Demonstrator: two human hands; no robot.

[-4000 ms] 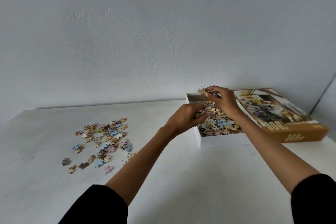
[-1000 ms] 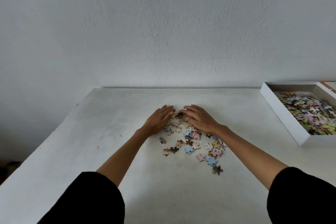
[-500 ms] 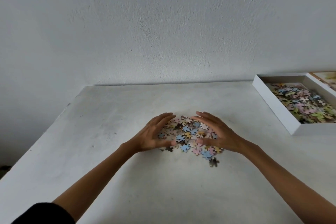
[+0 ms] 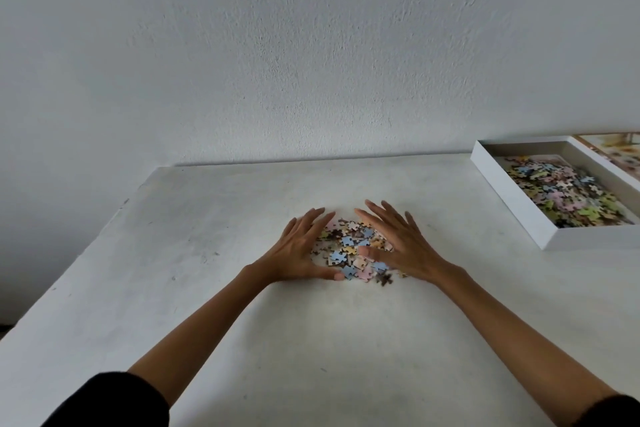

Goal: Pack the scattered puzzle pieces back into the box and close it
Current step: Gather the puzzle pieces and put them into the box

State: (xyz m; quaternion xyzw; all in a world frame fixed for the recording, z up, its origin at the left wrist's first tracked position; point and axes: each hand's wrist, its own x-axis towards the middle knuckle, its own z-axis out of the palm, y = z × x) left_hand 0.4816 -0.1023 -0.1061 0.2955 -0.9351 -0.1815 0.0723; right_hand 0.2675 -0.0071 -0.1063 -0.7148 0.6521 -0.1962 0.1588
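A small heap of pastel cardboard puzzle pieces (image 4: 351, 250) fills the gap between the spread fingers of the left hand (image 4: 299, 251) and right hand (image 4: 403, 248). Past the fingertips, open white matte tabletop (image 4: 242, 204) runs to the pale plaster wall (image 4: 311, 62). Well right of the right fingers, the shallow white cardboard box (image 4: 512, 199) raises its side wall, blocking a level sweep.

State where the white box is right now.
In the head view, the white box sits open on the table at far right, well right of the loose pieces, its printed lid alongside on the right.
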